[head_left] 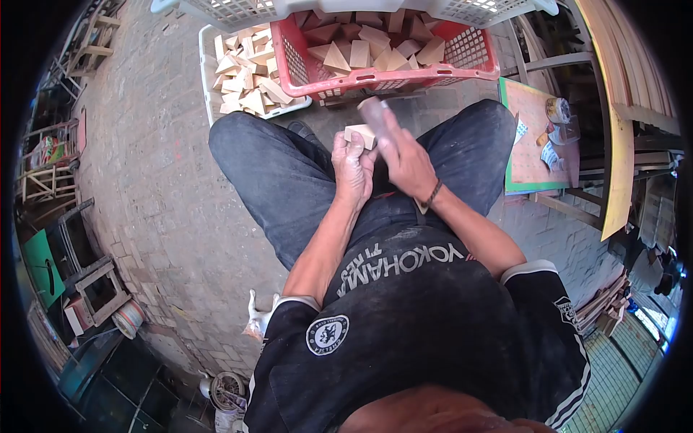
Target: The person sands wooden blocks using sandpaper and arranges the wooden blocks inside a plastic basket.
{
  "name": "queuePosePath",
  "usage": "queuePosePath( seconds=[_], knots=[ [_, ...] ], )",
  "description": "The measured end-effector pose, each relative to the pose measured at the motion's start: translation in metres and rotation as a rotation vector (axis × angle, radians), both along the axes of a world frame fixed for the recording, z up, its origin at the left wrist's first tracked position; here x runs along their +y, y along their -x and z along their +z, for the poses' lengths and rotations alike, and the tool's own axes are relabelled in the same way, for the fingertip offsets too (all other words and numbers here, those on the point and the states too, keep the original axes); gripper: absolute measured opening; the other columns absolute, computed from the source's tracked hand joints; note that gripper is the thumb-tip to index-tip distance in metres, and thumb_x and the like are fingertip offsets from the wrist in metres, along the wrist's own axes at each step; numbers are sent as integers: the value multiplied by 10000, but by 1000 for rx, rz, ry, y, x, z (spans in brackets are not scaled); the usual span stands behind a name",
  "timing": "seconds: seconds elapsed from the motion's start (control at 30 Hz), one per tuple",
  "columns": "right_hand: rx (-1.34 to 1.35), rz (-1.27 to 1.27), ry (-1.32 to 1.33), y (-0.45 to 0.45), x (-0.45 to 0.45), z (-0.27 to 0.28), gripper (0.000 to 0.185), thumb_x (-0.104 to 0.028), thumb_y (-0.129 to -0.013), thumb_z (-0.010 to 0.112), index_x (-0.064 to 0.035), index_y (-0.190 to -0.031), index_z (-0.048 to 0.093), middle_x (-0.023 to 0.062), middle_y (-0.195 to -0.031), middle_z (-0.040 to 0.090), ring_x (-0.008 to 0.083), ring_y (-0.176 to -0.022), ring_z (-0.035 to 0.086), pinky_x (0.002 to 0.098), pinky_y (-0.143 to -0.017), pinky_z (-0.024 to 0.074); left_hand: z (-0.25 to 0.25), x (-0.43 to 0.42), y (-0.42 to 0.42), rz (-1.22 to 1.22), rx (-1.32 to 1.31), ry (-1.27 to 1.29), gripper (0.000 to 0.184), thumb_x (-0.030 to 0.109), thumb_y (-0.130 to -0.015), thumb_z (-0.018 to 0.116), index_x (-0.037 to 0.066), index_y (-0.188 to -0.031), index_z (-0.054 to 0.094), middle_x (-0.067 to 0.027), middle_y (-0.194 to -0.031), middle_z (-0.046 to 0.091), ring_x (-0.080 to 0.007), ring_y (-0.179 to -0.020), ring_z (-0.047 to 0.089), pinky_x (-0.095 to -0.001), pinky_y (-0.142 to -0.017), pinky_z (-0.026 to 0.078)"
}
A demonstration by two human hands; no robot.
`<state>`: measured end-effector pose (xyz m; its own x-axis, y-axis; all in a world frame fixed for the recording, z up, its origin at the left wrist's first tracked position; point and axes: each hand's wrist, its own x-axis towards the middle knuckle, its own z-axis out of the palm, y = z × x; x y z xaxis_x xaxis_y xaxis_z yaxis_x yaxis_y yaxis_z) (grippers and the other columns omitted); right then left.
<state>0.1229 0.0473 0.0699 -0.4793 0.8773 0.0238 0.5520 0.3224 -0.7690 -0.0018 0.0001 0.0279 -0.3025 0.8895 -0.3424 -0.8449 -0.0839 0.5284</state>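
Observation:
My left hand (351,170) is closed around a small pale wooden block (360,135), held up between my knees with the fingers and thumb on its sides. Beside it, my right hand (406,159) grips a brownish, flat-looking block (372,114) that resembles a sanding block. Motion blurs this piece and the fingertips on it. It is close against the right side of the wooden block; whether the two touch I cannot tell.
Ahead stands a red plastic crate (375,78) of cut wooden pieces. A white crate (209,94) to its left holds more wedge-shaped pieces. At my right is a low board (530,123) with a tin (557,110) on it. A cat (258,317) is behind my left elbow.

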Motion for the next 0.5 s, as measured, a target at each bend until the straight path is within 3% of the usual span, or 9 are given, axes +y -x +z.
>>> queuePosePath(
  seconds=[0.1, 0.17, 0.23, 0.3, 0.37, 0.4, 0.43, 0.5],
  knots=[
    [-36, -91, 55, -7, 15, -22, 621, -299, -1005, 498, -75, -1554, 315, 302, -954, 594, 489, -844, 625, 501, -752, 518, 12, 3, 1, -4, -3, 23, 241, 255, -1003, 627, 60, -1103, 526, -86, -1155, 626, -207, -1121, 627, -405, -985, 545],
    [-42, -80, 30, -4, -4, 3, 619, -320, -1010, 488, -72, -1552, 320, 309, -990, 603, 501, -847, 620, 509, -771, 514, 11, 2, 1, -8, -1, 9, 219, 244, -1008, 620, 65, -1091, 526, -78, -1137, 623, -197, -1115, 624, -404, -989, 545],
    [-22, 55, 51, 0, -17, 19, 611, -346, -1019, 468, -66, -1545, 333, 317, -1036, 613, 510, -880, 619, 523, -798, 507, 3, 2, 4, -35, 25, 14, 288, 263, -1001, 630, 49, -1131, 489, -112, -1170, 610, -242, -1114, 633, -449, -1016, 535],
    [0, 63, 40, -3, -5, 5, 622, -367, -1020, 464, -59, -1544, 332, 319, -1075, 617, 506, -922, 620, 523, -827, 500, 2, 2, 2, -23, -55, 14, 282, 264, -1000, 630, 50, -1126, 496, -113, -1170, 613, -235, -1116, 634, -438, -1001, 547],
    [-34, -95, 61, -8, 15, -26, 631, -363, -1021, 462, -59, -1554, 310, 311, -1114, 618, 508, -934, 620, 520, -848, 496, 5, 1, 2, -23, -51, 4, 290, 279, -1007, 616, 52, -1146, 501, -107, -1175, 609, -231, -1124, 634, -428, -988, 556],
    [-99, -118, 152, -11, 24, -27, 626, -371, -1028, 449, -45, -1547, 321, 325, -1240, 593, 505, -1071, 604, 480, -936, 482, 10, 2, 4, -60, -51, 3, 293, 286, -1014, 604, 51, -1158, 503, -105, -1182, 606, -233, -1131, 632, -435, -995, 552],
    [-96, -118, 152, -16, 24, -27, 626, -371, -1028, 449, -45, -1547, 321, 325, -1240, 593, 505, -1071, 604, 480, -936, 482, 14, 2, 7, -97, -52, 1, 297, 293, -1020, 592, 51, -1169, 504, -103, -1189, 604, -236, -1138, 630, -441, -1001, 549],
    [-1, -160, 208, -25, 23, -22, 622, -390, -1036, 425, -12, -1524, 352, 338, -1354, 532, 483, -1230, 545, 433, -1020, 448, 17, 5, 9, -103, -78, -38, 299, 255, -1038, 561, 47, -1243, 503, -121, -1254, 606, -237, -1161, 623, -423, -996, 547]
  ],
)
